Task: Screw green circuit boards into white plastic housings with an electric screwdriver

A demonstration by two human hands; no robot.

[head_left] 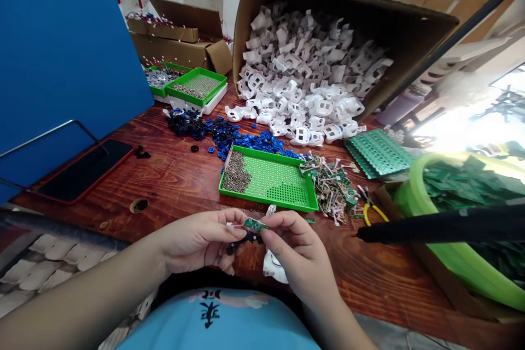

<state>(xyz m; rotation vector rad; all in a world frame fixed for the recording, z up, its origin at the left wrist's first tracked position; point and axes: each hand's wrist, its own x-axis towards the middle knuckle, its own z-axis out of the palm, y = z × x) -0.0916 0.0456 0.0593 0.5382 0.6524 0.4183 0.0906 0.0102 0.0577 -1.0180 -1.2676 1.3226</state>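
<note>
From the head camera I see both bare hands close together above the tabletop's [176, 186] near edge, around its middle. My right hand [301, 254] has a narrow pinch, thumb and index finger on the right end of a small green board [254, 224]. My left hand [197, 238] is curled, its grip narrow too, holding a dark part [238, 244] just below the board; a thin white wire runs by its fingertips at the board's left end. I cannot tell whether dark part and board touch. A white shell [274, 268] shows below, partly hidden by my right hand.

Just beyond the hands lies a green tray [266, 164], with screws [235, 174] heaped at its left end. Touching its right end is a pile of wired boards [334, 188], with yellow-handled pliers [371, 213] beside that. Blue rings [266, 142] lie along the tray's far edge. Towards the tabletop's far edge, a large box [240, 22] on its side spills more shells [303, 65]. A phone [88, 169] lies near the left corner. Towards the right edge I see a tub [414, 186] of boards and, in front of it, a blurred black rod [430, 224].
</note>
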